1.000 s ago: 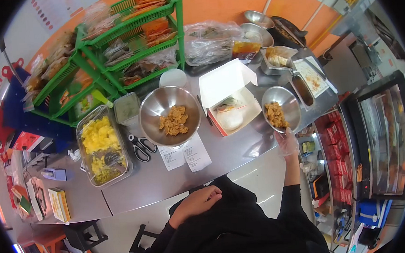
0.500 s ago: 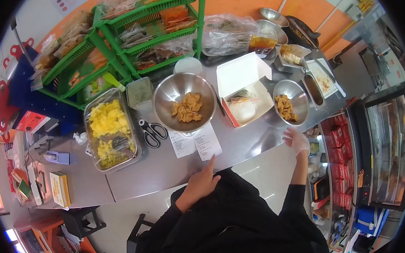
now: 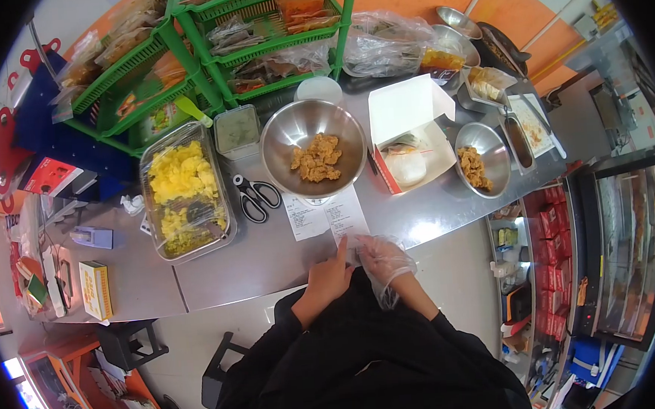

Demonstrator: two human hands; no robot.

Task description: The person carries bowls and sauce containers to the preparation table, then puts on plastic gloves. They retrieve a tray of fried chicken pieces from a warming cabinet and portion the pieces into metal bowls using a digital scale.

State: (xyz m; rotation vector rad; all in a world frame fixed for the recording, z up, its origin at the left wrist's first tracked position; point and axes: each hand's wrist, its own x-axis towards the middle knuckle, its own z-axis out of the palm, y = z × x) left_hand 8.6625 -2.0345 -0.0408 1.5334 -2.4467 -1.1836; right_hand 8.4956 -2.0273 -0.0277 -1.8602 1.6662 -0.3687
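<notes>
Two printed receipts lie side by side at the counter's front edge, the right receipt partly under a steel bowl of fried chicken pieces. My left hand is bare; its index finger stretches onto the lower end of that receipt, with the other fingers curled and nothing held. Beside it, my right hand wears a loose clear plastic glove. Its fingers are bunched by the receipt's lower right corner, and whatever they may pinch is hidden. The left receipt is untouched.
Right of the bowl stands an open carton with a white round item inside, then a smaller steel bowl with chicken. Leftward are black-handled scissors and a film-covered tray of yellow food. Green racks stand behind.
My right hand has swung left from beside the smaller bowl to the receipt, next to my left hand. The left index finger still points at the receipt. The view has shifted slightly.
</notes>
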